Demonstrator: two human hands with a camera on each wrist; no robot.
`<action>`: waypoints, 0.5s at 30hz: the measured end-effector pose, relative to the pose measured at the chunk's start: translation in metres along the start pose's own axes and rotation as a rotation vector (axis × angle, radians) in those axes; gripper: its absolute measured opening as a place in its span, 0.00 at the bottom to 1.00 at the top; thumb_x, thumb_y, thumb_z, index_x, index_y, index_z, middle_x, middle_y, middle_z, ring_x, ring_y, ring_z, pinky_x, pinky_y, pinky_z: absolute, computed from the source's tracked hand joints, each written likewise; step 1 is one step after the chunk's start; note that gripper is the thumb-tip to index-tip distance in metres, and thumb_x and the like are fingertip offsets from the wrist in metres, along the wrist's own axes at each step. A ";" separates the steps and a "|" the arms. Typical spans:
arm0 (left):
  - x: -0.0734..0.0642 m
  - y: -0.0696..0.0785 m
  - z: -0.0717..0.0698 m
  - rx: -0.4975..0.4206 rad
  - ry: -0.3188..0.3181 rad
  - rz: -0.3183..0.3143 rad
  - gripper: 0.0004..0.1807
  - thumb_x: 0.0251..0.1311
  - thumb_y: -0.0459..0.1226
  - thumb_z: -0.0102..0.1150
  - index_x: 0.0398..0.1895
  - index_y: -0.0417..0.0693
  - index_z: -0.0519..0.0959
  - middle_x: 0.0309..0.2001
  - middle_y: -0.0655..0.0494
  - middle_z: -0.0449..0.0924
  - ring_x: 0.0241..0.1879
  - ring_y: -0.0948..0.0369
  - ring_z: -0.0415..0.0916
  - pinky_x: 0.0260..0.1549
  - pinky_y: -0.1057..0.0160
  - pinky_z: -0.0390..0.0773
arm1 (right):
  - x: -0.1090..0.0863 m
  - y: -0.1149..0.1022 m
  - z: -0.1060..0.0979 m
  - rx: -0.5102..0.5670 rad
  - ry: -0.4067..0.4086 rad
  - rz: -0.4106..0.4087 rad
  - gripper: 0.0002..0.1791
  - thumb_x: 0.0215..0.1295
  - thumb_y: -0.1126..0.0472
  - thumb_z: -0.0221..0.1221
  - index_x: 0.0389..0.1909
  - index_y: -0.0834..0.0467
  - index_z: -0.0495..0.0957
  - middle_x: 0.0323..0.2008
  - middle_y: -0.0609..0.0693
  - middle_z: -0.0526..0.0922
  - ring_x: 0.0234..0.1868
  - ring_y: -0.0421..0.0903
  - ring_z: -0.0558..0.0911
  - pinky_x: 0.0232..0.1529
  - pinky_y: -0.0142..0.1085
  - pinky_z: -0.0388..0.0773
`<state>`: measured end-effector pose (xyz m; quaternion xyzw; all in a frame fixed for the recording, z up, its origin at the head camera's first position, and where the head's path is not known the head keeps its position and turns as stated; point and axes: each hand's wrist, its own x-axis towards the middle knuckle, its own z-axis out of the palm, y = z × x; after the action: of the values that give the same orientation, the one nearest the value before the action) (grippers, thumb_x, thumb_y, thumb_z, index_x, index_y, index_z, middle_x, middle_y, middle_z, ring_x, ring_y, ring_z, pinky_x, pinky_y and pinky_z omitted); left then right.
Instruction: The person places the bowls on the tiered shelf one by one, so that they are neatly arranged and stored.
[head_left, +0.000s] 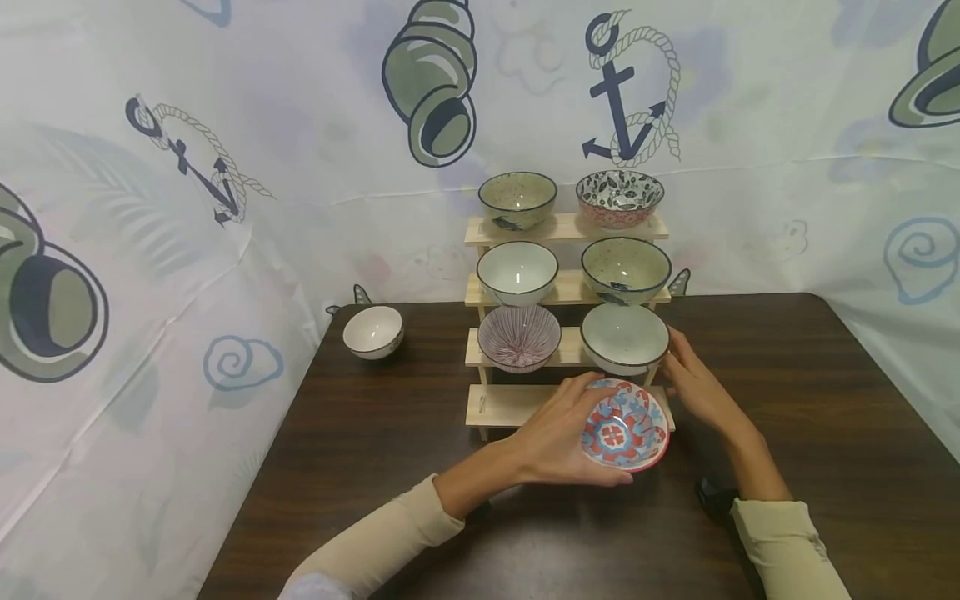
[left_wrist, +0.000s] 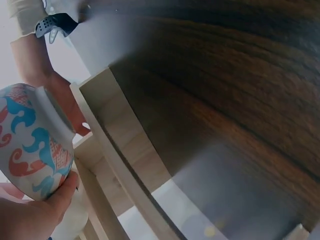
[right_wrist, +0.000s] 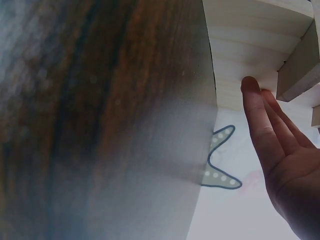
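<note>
My left hand [head_left: 558, 435] grips a small bowl [head_left: 626, 437] with a red and blue pattern and a red rim, its fingers at the far edge and thumb at the near one. The bowl is held tilted in front of the bottom step of a wooden tiered stand [head_left: 502, 407]. In the left wrist view the bowl's patterned outside [left_wrist: 35, 145] shows. My right hand [head_left: 697, 383] is at the stand's right side, fingertips right beside a white bowl [head_left: 624, 337] with a dark rim. Straight fingers [right_wrist: 262, 122] reach along the wooden stand in the right wrist view.
Higher on the stand sit a purple striped bowl [head_left: 519, 337], a white bowl [head_left: 517, 271], two speckled green bowls [head_left: 626, 268] and a black floral bowl [head_left: 619, 200]. A small white bowl [head_left: 373, 332] stands at the back left of the dark table [head_left: 337, 467]. Patterned cloth [head_left: 300, 100] hangs behind.
</note>
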<state>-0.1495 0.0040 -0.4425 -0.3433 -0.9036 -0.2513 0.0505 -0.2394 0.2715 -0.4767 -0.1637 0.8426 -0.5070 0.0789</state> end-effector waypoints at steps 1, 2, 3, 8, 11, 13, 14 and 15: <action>0.001 0.000 0.001 0.010 0.004 -0.005 0.62 0.40 0.66 0.78 0.78 0.55 0.62 0.76 0.48 0.61 0.70 0.56 0.65 0.69 0.55 0.72 | 0.000 0.000 0.000 0.001 0.004 0.000 0.34 0.86 0.46 0.34 0.84 0.50 0.38 0.78 0.72 0.54 0.71 0.77 0.67 0.54 0.67 0.79; 0.002 0.001 0.003 0.016 0.009 -0.009 0.61 0.40 0.66 0.77 0.78 0.55 0.62 0.75 0.48 0.61 0.70 0.56 0.65 0.69 0.55 0.72 | 0.000 -0.001 0.000 0.003 0.004 0.002 0.34 0.86 0.46 0.34 0.84 0.50 0.38 0.78 0.72 0.55 0.71 0.77 0.67 0.54 0.67 0.79; 0.003 0.001 0.004 0.020 0.013 -0.013 0.61 0.40 0.67 0.77 0.78 0.55 0.62 0.75 0.48 0.62 0.70 0.56 0.65 0.70 0.55 0.71 | 0.000 -0.001 0.000 0.005 0.004 0.003 0.34 0.86 0.46 0.34 0.84 0.50 0.38 0.78 0.72 0.55 0.71 0.77 0.67 0.54 0.67 0.79; 0.007 0.002 0.010 0.026 0.033 -0.032 0.60 0.40 0.67 0.77 0.77 0.55 0.63 0.74 0.50 0.63 0.70 0.57 0.66 0.70 0.55 0.70 | -0.002 -0.005 0.000 -0.008 0.000 0.006 0.35 0.86 0.44 0.34 0.84 0.50 0.37 0.78 0.72 0.55 0.70 0.77 0.68 0.54 0.67 0.79; 0.009 0.002 0.013 0.031 0.048 -0.042 0.60 0.40 0.67 0.77 0.75 0.53 0.64 0.73 0.52 0.64 0.69 0.57 0.66 0.69 0.54 0.72 | -0.003 -0.005 0.000 -0.006 0.004 0.003 0.35 0.85 0.43 0.35 0.84 0.49 0.38 0.79 0.70 0.53 0.71 0.77 0.67 0.54 0.67 0.80; 0.011 0.003 0.015 0.032 0.058 -0.050 0.59 0.40 0.67 0.77 0.74 0.52 0.65 0.72 0.53 0.65 0.69 0.57 0.66 0.67 0.55 0.73 | -0.003 -0.005 0.000 0.002 0.004 -0.001 0.35 0.85 0.43 0.36 0.84 0.48 0.38 0.80 0.69 0.52 0.71 0.77 0.67 0.54 0.67 0.80; 0.012 0.003 0.016 0.032 0.064 -0.054 0.58 0.40 0.67 0.77 0.74 0.52 0.66 0.71 0.53 0.66 0.69 0.57 0.66 0.66 0.55 0.74 | -0.003 -0.004 0.000 0.006 0.003 -0.003 0.35 0.85 0.43 0.37 0.84 0.48 0.39 0.80 0.69 0.51 0.71 0.77 0.66 0.54 0.66 0.80; 0.013 0.004 0.017 0.037 0.068 -0.059 0.58 0.40 0.67 0.77 0.73 0.52 0.66 0.71 0.53 0.66 0.68 0.57 0.67 0.65 0.56 0.75 | -0.003 -0.004 0.000 0.008 0.003 -0.001 0.35 0.85 0.43 0.37 0.84 0.48 0.39 0.80 0.69 0.51 0.71 0.77 0.66 0.54 0.66 0.80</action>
<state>-0.1559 0.0225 -0.4521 -0.3068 -0.9155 -0.2476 0.0800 -0.2360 0.2707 -0.4734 -0.1630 0.8405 -0.5107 0.0783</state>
